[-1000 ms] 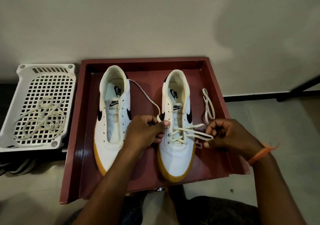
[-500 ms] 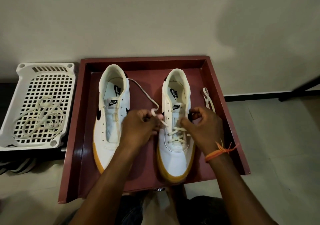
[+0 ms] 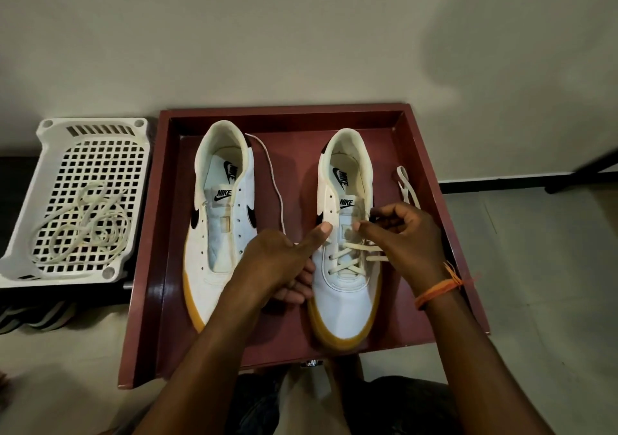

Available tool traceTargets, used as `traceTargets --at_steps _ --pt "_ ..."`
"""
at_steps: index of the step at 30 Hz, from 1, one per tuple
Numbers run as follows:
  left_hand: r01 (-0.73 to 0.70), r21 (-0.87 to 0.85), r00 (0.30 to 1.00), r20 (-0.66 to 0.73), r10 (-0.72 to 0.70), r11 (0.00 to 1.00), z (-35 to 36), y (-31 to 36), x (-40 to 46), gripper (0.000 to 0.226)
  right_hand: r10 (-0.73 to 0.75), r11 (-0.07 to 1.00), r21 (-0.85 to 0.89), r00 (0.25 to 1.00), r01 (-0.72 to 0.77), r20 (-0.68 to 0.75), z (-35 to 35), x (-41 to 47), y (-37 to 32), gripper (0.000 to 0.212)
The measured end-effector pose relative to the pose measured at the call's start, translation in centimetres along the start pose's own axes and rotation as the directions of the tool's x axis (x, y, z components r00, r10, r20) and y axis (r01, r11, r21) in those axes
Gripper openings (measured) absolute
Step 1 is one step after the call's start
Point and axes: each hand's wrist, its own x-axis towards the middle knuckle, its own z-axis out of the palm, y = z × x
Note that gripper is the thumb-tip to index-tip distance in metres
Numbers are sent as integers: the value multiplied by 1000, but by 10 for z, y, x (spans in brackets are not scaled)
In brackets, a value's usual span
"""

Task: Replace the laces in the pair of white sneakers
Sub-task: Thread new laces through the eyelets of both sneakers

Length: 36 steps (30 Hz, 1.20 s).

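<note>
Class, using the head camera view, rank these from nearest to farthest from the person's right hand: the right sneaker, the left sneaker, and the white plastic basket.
1. Right sneaker: directly under the right hand, whose fingers pinch its lace.
2. Left sneaker: across the red tray, to the left.
3. White plastic basket: outside the tray, far left, holding loose laces.
</note>
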Motion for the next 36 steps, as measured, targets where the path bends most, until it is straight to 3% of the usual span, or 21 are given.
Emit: traceTargets --at_steps 3,7,10,12,14,16,20,22,28,30,33,35,36 --pt "-93 -58 995 -31 92 994 4 1 0 67 11 999 34 1000 -11 13 0 0 1 29" --pt "-331 -27 935 -142 324 943 12 -5 7 31 11 999 42 1000 -12 14 2 -1 0 29" --pt "-398 -62 908 -165 384 915 12 -8 13 15 3 1000 11 1000 -3 14 1 -1 -2 25" --pt "-461 -106 864 -281 418 881 6 -6 16 10 -12 1000 -9 1000 12 14 -1 0 -2 22" --pt "-519 -178 800 -447 401 836 -6 -4 19 11 -18 1000 -6 1000 18 17 -2 0 -2 22" --pt "-530 -245 792 -483 372 812 -14 -3 21 16 -23 1000 -10 1000 23 16 -1 -1 -2 20" --pt "-271 -77 944 -214 250 959 -5 -3 12 45 -26 1000 -17 1000 26 2 -1 0 -2 20" --pt "-223 -81 971 -101 215 971 2 -2 6 50 -24 1000 -20 1000 24 6 -1 0 -2 20" --pt "-481 16 860 -188 475 877 10 -8 16 28 -52 996 -68 999 52 -1 0 -1 -4 16" --pt "-531 60 801 -290 524 845 6 -8 16 25 -89 988 -128 996 90 14 -1 -1 -5 13" --pt "-606 -12 702 -478 527 796 -5 -7 20 26 -138 967 -213 990 141 30 -1 -2 -6 13" --pt "-615 -4 691 -485 537 788 -4 -7 19 25 -155 954 -254 987 159 35 0 -2 -6 15" --pt "-596 -29 719 -465 517 803 -1 -7 19 26 -155 953 -257 987 159 36 0 -2 -7 15"
